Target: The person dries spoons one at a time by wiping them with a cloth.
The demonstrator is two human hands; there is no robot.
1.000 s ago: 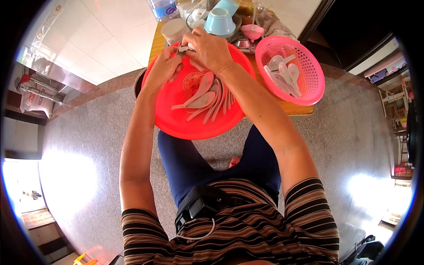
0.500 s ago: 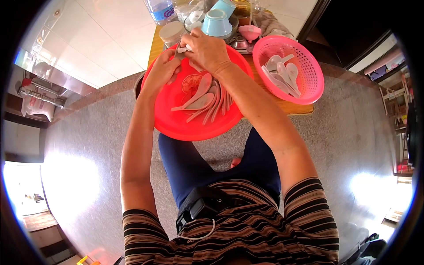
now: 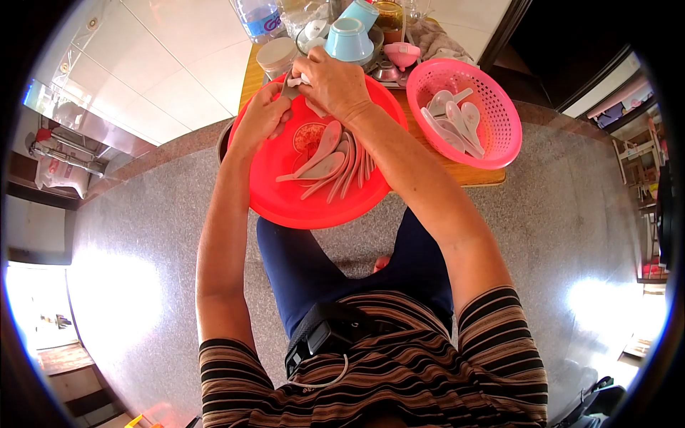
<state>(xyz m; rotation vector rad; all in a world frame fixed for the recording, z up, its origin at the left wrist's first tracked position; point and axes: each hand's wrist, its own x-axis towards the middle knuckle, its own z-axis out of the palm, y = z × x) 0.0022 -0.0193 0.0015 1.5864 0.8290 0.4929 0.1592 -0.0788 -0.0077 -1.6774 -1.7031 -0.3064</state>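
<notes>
so the spoon (image 3: 287, 90) (half hidden, looks like one anyway) is between the hands over the red basin's (image 3: 307, 210) far left side, long axis roughly pointing away from the body. left hand (image 3: 264, 118) has a closed grip on its near end. right hand (image 3: 337, 84) pinches a white wad (image 3: 300, 80) against the far end, both hands equally close.

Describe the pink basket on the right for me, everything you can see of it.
The pink basket is round and open-topped, looks like plastic, and has a smooth rim and a wall pierced with many small holes. It sits on the wooden table, its right side seemingly beyond the table's edge. Several whitish spoons lie loosely piled in it. Neither the left hand nor the right hand touches it. Its underside is hidden.
</notes>
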